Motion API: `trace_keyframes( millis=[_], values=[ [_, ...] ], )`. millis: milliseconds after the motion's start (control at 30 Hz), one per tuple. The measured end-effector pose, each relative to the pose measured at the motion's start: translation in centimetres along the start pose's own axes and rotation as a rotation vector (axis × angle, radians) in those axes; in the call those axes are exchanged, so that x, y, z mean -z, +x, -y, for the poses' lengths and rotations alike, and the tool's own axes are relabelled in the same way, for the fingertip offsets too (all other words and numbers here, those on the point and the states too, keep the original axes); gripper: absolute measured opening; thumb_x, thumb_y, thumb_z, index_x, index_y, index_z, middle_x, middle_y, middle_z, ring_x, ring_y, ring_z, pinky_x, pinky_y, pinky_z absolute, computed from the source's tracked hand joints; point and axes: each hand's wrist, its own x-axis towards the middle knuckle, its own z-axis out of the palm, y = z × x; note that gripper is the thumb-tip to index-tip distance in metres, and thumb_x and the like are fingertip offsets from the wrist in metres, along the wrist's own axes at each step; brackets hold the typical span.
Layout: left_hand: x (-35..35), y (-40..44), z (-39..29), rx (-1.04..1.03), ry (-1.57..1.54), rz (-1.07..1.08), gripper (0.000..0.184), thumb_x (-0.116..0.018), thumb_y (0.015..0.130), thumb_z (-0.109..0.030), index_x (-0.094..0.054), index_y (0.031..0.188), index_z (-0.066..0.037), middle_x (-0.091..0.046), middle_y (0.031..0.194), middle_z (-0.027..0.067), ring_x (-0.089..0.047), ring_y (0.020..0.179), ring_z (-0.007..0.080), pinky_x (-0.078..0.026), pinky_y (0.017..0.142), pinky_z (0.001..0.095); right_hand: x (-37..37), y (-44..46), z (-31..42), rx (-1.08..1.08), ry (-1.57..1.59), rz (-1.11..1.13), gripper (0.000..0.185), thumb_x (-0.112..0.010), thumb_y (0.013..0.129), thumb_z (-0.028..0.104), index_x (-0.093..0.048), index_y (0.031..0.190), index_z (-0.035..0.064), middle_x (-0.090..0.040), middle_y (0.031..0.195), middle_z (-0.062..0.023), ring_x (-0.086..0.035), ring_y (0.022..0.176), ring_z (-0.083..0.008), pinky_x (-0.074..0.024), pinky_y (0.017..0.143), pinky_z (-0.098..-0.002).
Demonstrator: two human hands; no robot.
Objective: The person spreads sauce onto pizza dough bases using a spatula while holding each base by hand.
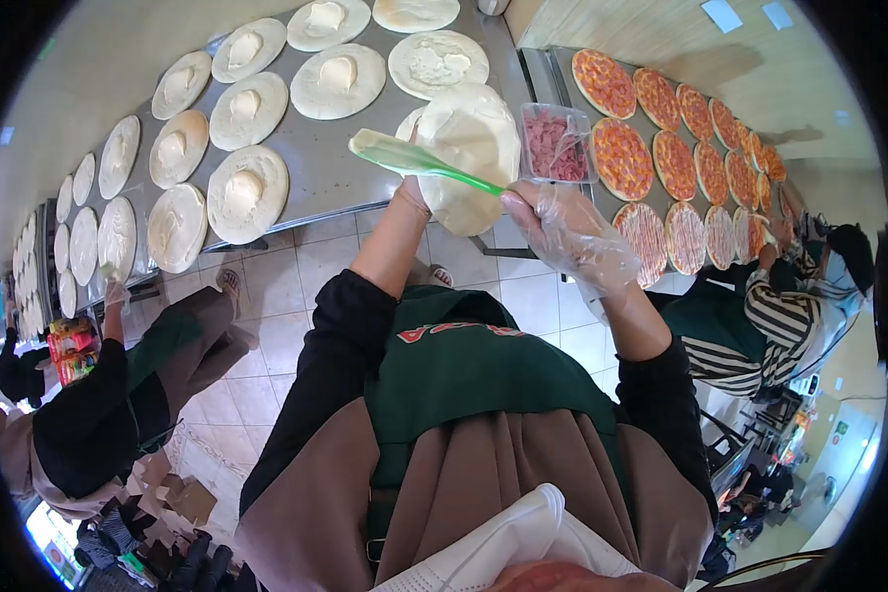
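A round pale pizza base [479, 133], smeared with a creamy spread, is held up at the table's edge. My left hand [414, 187] grips its left side; most of the fingers are hidden behind the dough. In a clear plastic glove, my right hand [574, 235] is closed around the handle of a green spatula [454, 174]. The spatula's broad pale blade, coated with spread, points left and passes in front of the base and my left wrist. A clear tub of shredded pink meat [556, 144] sits just beyond my right hand.
Several bases with dollops of spread, such as this one [248, 193], cover the metal table [335, 178]. Topped pizzas [622, 158] line the table at right. Co-workers stand at left [89, 424] and right [760, 321]. Cardboard boxes [189, 498] lie on the tiled floor.
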Motion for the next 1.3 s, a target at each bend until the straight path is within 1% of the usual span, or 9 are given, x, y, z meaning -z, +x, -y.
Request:
trace_keyframes(
  millis=[167,300,433,567,800,833,933,1033,1300],
  values=[
    [-2.0,0.3,0.8,-0.234,0.420,-0.424,0.065,-0.037,0.091,-0.055,-0.042,0.136,-0.008,-0.053,0.129,0.0129,-0.053,0.117,0.0300,-0.043,0.100,0.0442,-1.3,-1.3,-1.6,-0.151,0.252,-0.196,0.027,-0.049,0.096,0.025,-0.061,0.093,0.0008,-0.057,0.069,-0.0178,-0.057,0.063,-0.0284,-0.0447,0.062,-0.0376],
    [-1.6,0.7,0.5,-0.152,-0.116,0.060,0.066,-0.036,0.091,-0.056,-0.039,0.139,-0.011,-0.050,0.134,0.0121,-0.051,0.119,0.0309,-0.041,0.102,0.0455,-2.1,-2.5,-3.2,-0.475,0.334,-0.331,0.032,-0.049,0.096,0.031,-0.062,0.095,0.0021,-0.059,0.072,-0.0201,-0.058,0.062,-0.0260,-0.0455,0.062,-0.0383],
    [-5.0,1.6,1.7,-0.269,0.374,-0.368,0.069,-0.035,0.090,-0.059,-0.038,0.140,-0.012,-0.048,0.136,0.0128,-0.050,0.121,0.0322,-0.039,0.103,0.0470,-3.9,-2.9,-3.4,-0.421,0.314,-0.296,0.029,-0.049,0.096,0.028,-0.060,0.094,0.0022,-0.057,0.070,-0.0221,-0.060,0.065,-0.0331,-0.0449,0.061,-0.0406],
    [-1.2,1.6,0.6,-0.126,-0.122,0.010,0.074,-0.035,0.088,-0.063,-0.035,0.142,-0.012,-0.045,0.138,0.0131,-0.048,0.122,0.0329,-0.038,0.104,0.0475,-4.1,-3.6,-0.8,-0.233,0.265,-0.236,0.016,-0.052,0.094,0.016,-0.056,0.089,0.0017,-0.056,0.069,-0.0216,-0.055,0.067,-0.0427,-0.0431,0.056,-0.0416],
    [-4.1,1.4,0.8,-0.252,0.325,-0.352,0.071,-0.034,0.089,-0.062,-0.037,0.141,-0.014,-0.044,0.139,0.0132,-0.046,0.124,0.0333,-0.035,0.106,0.0486,-3.0,-2.8,-1.8,-0.287,0.323,-0.240,0.018,-0.052,0.094,0.018,-0.057,0.087,0.0022,-0.053,0.066,-0.0215,-0.056,0.064,-0.0402,-0.0427,0.056,-0.0425],
    [-2.9,1.5,0.0,-0.106,-0.188,0.055,0.071,-0.034,0.089,-0.061,-0.038,0.140,-0.013,-0.046,0.137,0.0131,-0.048,0.122,0.0334,-0.037,0.104,0.0486,-3.0,-2.4,-2.3,-0.290,0.296,-0.266,0.019,-0.052,0.094,0.019,-0.057,0.088,0.0026,-0.054,0.067,-0.0215,-0.056,0.065,-0.0405,-0.0428,0.056,-0.0428],
    [-4.1,2.0,0.7,-0.263,0.284,-0.349,0.070,-0.034,0.089,-0.061,-0.040,0.138,-0.011,-0.050,0.134,0.0134,-0.051,0.119,0.0337,-0.040,0.102,0.0484,-3.9,-2.4,-2.6,-0.264,0.200,-0.241,0.019,-0.051,0.094,0.021,-0.058,0.089,0.0044,-0.055,0.069,-0.0216,-0.055,0.065,-0.0418,-0.0423,0.056,-0.0440],
    [-0.4,1.4,-0.3,-0.157,-0.034,0.060,0.070,-0.036,0.089,-0.060,-0.042,0.136,-0.010,-0.052,0.130,0.0142,-0.053,0.116,0.0342,-0.042,0.100,0.0482,-3.5,-3.5,-1.4,-0.185,0.132,-0.038,0.015,-0.051,0.094,0.020,-0.059,0.093,0.0063,-0.057,0.073,-0.0216,-0.055,0.068,-0.0423,-0.0436,0.058,-0.0443],
    [-3.7,1.1,0.7,-0.240,0.233,-0.312,0.071,-0.040,0.087,-0.061,-0.041,0.137,-0.009,-0.051,0.132,0.0154,-0.052,0.116,0.0352,-0.041,0.100,0.0488,-2.7,-1.9,-1.9,-0.101,0.152,-0.238,0.014,-0.053,0.092,0.019,-0.057,0.090,0.0051,-0.056,0.071,-0.0197,-0.056,0.066,-0.0408,-0.0438,0.058,-0.0440]
  ],
)
